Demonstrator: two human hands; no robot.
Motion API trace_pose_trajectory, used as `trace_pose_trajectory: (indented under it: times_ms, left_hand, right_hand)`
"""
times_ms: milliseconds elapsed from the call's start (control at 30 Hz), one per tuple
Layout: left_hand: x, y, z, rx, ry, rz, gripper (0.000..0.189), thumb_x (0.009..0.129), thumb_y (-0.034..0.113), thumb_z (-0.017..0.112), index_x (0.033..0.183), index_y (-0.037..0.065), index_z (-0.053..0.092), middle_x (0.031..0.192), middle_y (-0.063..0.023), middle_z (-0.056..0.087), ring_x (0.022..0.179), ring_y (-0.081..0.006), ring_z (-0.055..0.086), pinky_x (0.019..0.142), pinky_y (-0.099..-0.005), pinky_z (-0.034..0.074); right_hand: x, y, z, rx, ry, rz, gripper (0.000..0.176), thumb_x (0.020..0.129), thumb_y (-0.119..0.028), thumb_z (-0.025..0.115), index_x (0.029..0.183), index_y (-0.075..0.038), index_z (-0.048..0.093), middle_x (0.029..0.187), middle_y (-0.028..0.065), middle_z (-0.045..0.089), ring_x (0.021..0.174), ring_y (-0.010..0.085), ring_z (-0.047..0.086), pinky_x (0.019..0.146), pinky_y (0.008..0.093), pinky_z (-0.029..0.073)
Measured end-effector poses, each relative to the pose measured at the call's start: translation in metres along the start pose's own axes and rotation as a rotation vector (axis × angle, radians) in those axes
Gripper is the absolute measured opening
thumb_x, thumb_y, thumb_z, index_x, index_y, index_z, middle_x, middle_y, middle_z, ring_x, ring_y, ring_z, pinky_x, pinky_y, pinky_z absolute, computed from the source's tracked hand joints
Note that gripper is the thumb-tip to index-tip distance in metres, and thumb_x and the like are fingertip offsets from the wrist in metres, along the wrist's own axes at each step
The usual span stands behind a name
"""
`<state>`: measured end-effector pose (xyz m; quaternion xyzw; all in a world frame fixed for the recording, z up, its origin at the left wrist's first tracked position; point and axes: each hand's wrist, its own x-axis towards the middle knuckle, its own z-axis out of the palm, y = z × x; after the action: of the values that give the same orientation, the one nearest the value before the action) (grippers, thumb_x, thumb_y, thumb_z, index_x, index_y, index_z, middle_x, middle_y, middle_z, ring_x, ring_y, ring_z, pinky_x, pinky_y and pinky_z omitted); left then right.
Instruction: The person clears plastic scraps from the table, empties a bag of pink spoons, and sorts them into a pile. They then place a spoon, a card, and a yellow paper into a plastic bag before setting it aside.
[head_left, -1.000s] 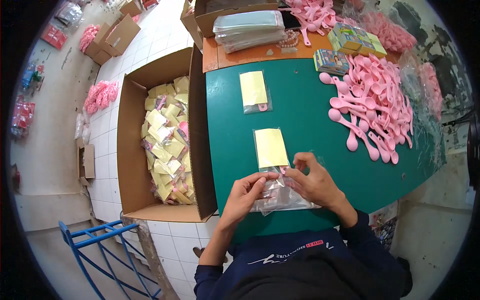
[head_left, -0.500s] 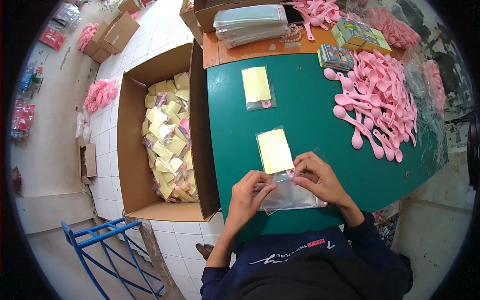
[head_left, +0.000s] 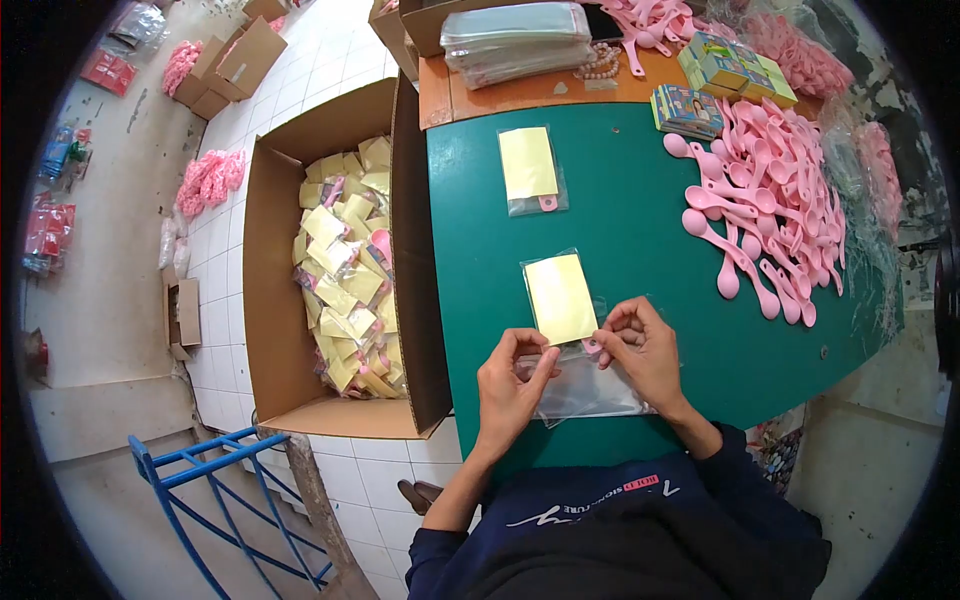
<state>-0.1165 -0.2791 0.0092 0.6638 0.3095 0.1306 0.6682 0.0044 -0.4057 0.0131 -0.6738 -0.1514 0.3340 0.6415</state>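
A clear packet with a yellow card point(head_left: 561, 298) and a pink spoon end at its lower edge lies on the green table. My left hand point(head_left: 516, 385) pinches the packet's lower left edge between thumb and finger. At its lower right corner, beside the pink handle, my right hand point(head_left: 643, 355) has its fingertips pressed on the plastic. Clear empty bags point(head_left: 590, 388) lie under and between both hands. Farther up the table rests another packet with a yellow card point(head_left: 528, 164).
A large carton point(head_left: 272, 300) of filled packets stands left of the green table point(head_left: 620, 220). Pink spoons point(head_left: 760, 190) are heaped at the right, near small printed card stacks point(head_left: 688, 110). Stacked clear bags point(head_left: 515, 40) sit at the back. A blue metal frame point(head_left: 215, 465) stands lower left.
The whole view has shifted slightly, so the table appears farther right. My fingers have closed onto the packet's lower edge, where the clear flap stood out before.
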Motion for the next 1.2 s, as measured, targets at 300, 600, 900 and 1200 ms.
trace_pose_trajectory:
  times_ms: [300, 600, 900, 1200]
  left_hand:
    - [0.000, -0.008, 0.000, -0.063, -0.028, 0.029, 0.019, 0.086, 0.000, 0.055, 0.101, -0.002, 0.044, 0.097, -0.0087, 0.052, 0.091, -0.0137, 0.056, 0.066, -0.0260, 0.057]
    - [0.000, 0.001, 0.000, -0.038, -0.059, 0.026, 0.035, 0.085, -0.002, 0.054, 0.119, -0.002, 0.047, 0.118, -0.0105, 0.050, 0.095, -0.0132, 0.055, 0.060, -0.0233, 0.057]
    - [0.098, 0.033, -0.021, 0.836, 0.246, 0.662, 0.035, 0.083, 0.015, 0.061, 0.115, 0.004, 0.052, 0.112, -0.0190, 0.053, 0.096, -0.0341, 0.057, 0.084, -0.0368, 0.046]
    - [0.043, 0.006, 0.043, 0.679, -0.272, 0.565, 0.034, 0.077, 0.010, 0.065, 0.108, 0.005, 0.052, 0.083, -0.0102, 0.052, 0.078, -0.0234, 0.056, 0.070, -0.0338, 0.046]
  right_hand:
    - [0.002, 0.002, 0.001, -0.124, 0.000, -0.061, 0.011, 0.082, -0.001, 0.062, 0.086, 0.001, 0.053, 0.075, 0.0045, 0.059, 0.061, 0.0073, 0.058, 0.051, 0.0193, 0.046]
    - [0.004, 0.003, 0.000, -0.391, -0.035, -0.189, 0.034, 0.083, -0.002, 0.058, 0.117, -0.002, 0.055, 0.080, 0.0061, 0.056, 0.061, 0.0085, 0.055, 0.052, 0.0212, 0.045]
    - [0.036, -0.040, -0.119, -1.439, 0.355, -0.416, 0.029, 0.078, -0.010, 0.061, 0.105, -0.002, 0.054, 0.097, 0.0153, 0.053, 0.096, 0.0327, 0.050, 0.083, 0.0411, 0.040]
    - [0.024, -0.021, -0.160, -1.376, 0.471, -0.372, 0.025, 0.084, -0.010, 0.054, 0.106, 0.002, 0.052, 0.099, 0.0174, 0.054, 0.094, 0.0345, 0.051, 0.079, 0.0413, 0.041]
